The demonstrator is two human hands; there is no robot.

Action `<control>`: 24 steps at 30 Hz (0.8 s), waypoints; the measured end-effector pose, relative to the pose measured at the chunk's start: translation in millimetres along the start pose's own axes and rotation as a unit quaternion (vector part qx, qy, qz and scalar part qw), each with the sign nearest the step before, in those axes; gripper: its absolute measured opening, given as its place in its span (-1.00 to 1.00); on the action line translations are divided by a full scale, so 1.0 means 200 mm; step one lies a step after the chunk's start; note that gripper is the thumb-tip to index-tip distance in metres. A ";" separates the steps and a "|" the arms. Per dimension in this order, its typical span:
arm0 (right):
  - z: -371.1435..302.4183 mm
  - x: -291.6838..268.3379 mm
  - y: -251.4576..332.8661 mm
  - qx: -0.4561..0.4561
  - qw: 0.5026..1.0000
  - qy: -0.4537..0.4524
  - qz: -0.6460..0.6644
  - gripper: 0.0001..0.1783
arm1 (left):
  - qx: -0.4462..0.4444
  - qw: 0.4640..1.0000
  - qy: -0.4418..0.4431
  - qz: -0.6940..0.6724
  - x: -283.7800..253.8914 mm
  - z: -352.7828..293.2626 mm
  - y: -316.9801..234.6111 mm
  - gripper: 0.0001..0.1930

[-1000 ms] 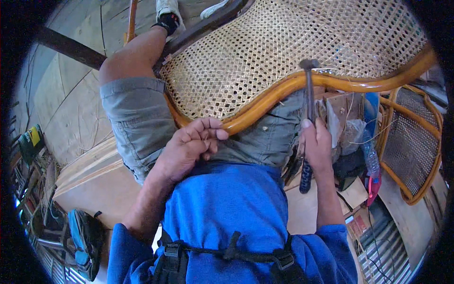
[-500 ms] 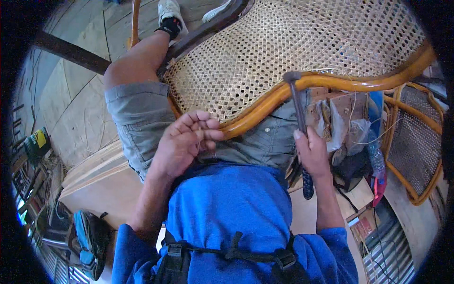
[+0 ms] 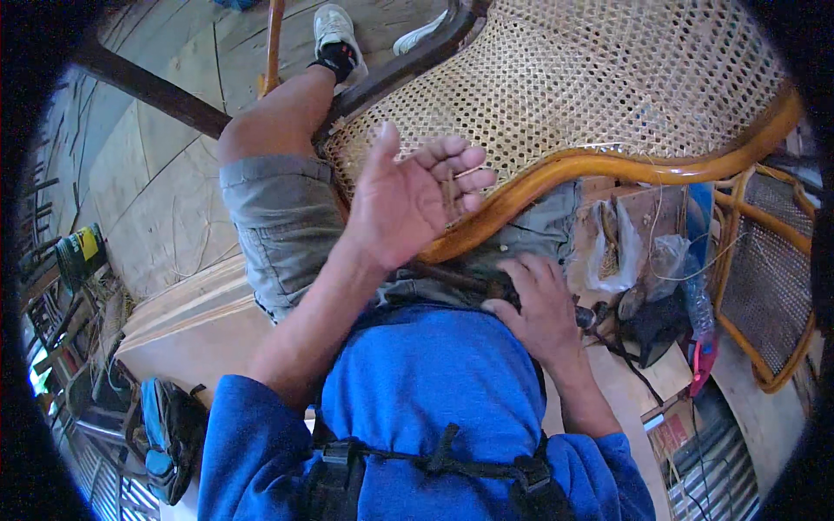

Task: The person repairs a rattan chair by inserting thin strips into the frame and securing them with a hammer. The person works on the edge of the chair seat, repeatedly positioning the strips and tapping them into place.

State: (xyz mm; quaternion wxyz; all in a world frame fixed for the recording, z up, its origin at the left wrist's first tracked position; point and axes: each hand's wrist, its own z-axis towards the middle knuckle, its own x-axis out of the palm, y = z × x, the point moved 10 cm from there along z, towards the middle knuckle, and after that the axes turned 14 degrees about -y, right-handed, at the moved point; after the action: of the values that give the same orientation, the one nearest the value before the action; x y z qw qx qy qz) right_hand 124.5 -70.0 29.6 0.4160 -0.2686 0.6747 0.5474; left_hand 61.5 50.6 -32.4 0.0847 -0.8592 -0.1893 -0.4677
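My left hand (image 3: 408, 200) is turned palm up with its fingers half curled, cradling small thin wooden pieces (image 3: 450, 193) against the fingers. It is above the near edge of a chair frame (image 3: 556, 169) of glossy brown bent cane. Woven cane mesh (image 3: 521, 95) fills this frame, which rests across my thighs. My right hand (image 3: 543, 304) is low over my lap, thumb and fingers apart. Beside its fingertips a dark rod (image 3: 452, 278), apparently part of the hammer, lies across my shorts; my hand hides part of it.
At the right are clear plastic bags (image 3: 615, 247), a bottle (image 3: 698, 300) and a second cane-mesh frame (image 3: 769, 269). Stacked boards (image 3: 191, 321) and a teal-black bag (image 3: 165, 443) are on the left. A dark bar (image 3: 156, 95) crosses the upper left.
My right hand has come down and inward to my lap, and the hammer is no longer upright against the frame. My left hand has lifted off the frame's edge and turned palm up.
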 end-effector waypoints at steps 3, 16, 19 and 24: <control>0.05 -0.08 -0.05 0.083 0.986 -0.098 0.106 -0.72 | -0.033 0.997 0.036 -0.058 0.01 0.05 0.07 -0.27; 0.31 0.04 -0.06 0.223 0.937 -0.198 0.185 -0.70 | 0.005 0.997 -0.044 -0.070 0.00 0.08 0.13 -0.14; 0.29 0.04 -0.06 0.205 0.936 -0.212 0.192 -0.72 | 0.012 0.996 -0.065 -0.067 0.01 0.07 0.13 -0.14; 0.29 0.04 -0.02 0.177 0.954 -0.200 0.135 -0.79 | 0.035 0.995 -0.079 -0.050 0.02 0.08 0.14 -0.15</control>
State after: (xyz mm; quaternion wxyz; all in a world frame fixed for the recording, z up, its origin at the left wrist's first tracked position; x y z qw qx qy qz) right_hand 139.6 -15.4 17.3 0.5053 0.0177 0.6938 0.5129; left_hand 87.3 30.8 -35.9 0.0754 -0.8794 -0.2545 -0.3952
